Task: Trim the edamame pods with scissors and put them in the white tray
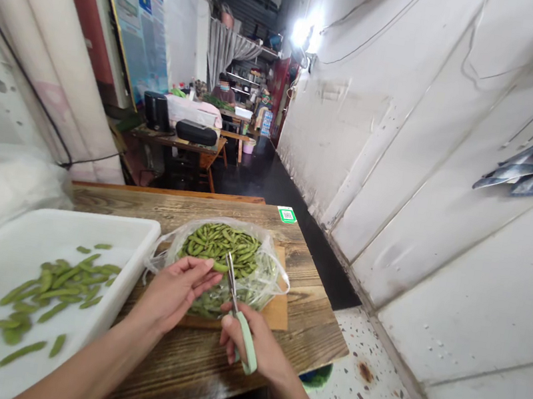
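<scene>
My right hand point(258, 343) is closed round the pale green handles of a pair of scissors point(235, 305), whose blades point up over a clear plastic bag point(269, 274) full of green soybean pods point(221, 246). My left hand point(176, 290) reaches to the near edge of the bag, fingers pinched on one pod point(220, 267) right beside the blades. The bag rests on a wooden cutting board point(279, 313) on the wooden table point(201, 358).
A white plastic tub point(139, 237) at the left holds several trimmed pods point(46, 293). A green sticker point(287, 214) lies on the table's far corner. A white wall runs along the right. A person sits far back by another table point(179, 140).
</scene>
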Available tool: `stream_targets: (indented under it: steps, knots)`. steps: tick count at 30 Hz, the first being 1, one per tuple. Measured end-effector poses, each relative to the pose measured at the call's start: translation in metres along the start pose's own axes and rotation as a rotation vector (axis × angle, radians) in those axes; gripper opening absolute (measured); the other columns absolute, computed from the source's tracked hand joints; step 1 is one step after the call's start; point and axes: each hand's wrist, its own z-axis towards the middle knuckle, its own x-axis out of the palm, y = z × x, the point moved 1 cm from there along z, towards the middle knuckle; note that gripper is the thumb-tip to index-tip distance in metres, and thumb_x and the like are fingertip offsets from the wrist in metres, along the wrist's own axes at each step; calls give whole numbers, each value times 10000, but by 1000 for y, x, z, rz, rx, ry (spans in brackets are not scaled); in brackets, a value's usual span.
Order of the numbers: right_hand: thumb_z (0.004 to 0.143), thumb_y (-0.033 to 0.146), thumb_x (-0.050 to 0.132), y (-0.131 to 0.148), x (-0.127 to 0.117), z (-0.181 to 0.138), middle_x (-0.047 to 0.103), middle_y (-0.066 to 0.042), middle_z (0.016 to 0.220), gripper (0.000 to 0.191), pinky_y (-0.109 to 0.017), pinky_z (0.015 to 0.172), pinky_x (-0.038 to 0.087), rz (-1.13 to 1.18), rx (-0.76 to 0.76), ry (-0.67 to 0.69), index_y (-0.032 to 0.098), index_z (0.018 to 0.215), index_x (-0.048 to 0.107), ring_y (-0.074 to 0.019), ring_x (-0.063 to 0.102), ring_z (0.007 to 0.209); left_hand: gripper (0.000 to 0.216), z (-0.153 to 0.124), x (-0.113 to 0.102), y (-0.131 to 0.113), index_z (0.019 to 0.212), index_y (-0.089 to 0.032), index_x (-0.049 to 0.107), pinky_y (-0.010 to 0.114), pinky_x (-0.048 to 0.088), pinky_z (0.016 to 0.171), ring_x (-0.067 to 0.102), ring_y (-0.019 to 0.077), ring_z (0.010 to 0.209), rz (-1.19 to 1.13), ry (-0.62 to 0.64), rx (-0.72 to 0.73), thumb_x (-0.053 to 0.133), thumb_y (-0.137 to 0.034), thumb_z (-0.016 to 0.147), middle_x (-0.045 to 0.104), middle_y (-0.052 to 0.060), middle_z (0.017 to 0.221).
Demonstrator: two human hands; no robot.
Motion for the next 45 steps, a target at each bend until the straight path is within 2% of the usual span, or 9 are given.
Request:
stream_targets:
  steps: [16, 20, 22, 23, 25, 29, 31, 36, 45]
  knots:
    - [701, 630, 652, 8, 0, 4, 508, 66, 521, 533, -150, 295, 315, 50, 126, -13, 146, 902, 557, -46, 397, 320, 138, 8, -14, 6, 607, -128, 598, 269, 568, 720, 652, 114, 623, 97, -107, 18, 648, -72, 723, 646, 10, 619]
    - [720, 648, 621, 3, -5, 6, 525, 59, 562, 571, -144, 306, 317, 93, 102, -47, 142, 975, 544, -44, 419, 345, 143, 13, -55, -40, 799, -168, 645, 377, 536, 797, 650, 167, 689, 499, -415, 467, 654, -291, 727, 662, 3, 706]
    - [725, 657, 609, -1, -8, 7, 523, 59, 572, 591, -146, 315, 322, 100, 98, -64, 141, 1006, 546, -44, 420, 357, 234, 15, -75, -68, 921, -184, 675, 460, 477, 896, 649, 232, 854, 995, -625, 714, 598, -333, 758, 695, 48, 879]
    - [725, 660, 607, -3, -9, 7, 521, 59, 573, 599, -149, 319, 328, 104, 99, -68, 140, 1016, 547, -45, 420, 362, 251, 17, -81, -78, 926, -182, 688, 509, 434, 934, 627, 279, 951, 1247, -626, 768, 569, -338, 770, 694, 79, 970]
    - [721, 666, 606, -6, -9, 8, 516, 61, 573, 610, -153, 322, 335, 110, 95, -71, 139, 1024, 548, -45, 415, 365, 300, 25, -83, -88, 924, -175, 704, 491, 412, 955, 595, 299, 1037, 1507, -520, 867, 500, -366, 814, 685, 108, 1066]
    - [685, 685, 623, -8, -7, 7, 509, 66, 559, 650, -155, 313, 318, 115, 96, -53, 136, 1021, 533, -46, 403, 352, 308, 55, -50, -71, 854, -196, 728, 383, 436, 875, 644, 239, 889, 1701, 66, 918, 449, -326, 848, 735, 80, 940]
    - [662, 700, 628, -8, -8, 6, 504, 69, 552, 680, -160, 310, 313, 105, 111, -41, 135, 1026, 527, -48, 398, 346, 273, 74, -34, -57, 819, -204, 729, 445, 363, 933, 633, 267, 918, 1856, 207, 893, 458, -231, 822, 733, 92, 912]
    - [679, 693, 620, -10, -14, -1, 506, 68, 557, 661, -169, 328, 333, 94, 107, -52, 141, 1031, 530, -50, 398, 357, 313, 108, -25, -43, 888, -194, 709, 474, 314, 901, 590, 293, 958, 2054, 251, 779, 416, -126, 803, 708, 130, 898]
    - [680, 638, 673, 2, -11, -4, 495, 74, 545, 602, -150, 322, 322, 124, 102, -38, 148, 1004, 538, -45, 407, 369, 310, 119, -32, -44, 977, -206, 682, 454, 315, 880, 571, 298, 1010, 2162, 262, 694, 496, -132, 740, 706, 116, 986]
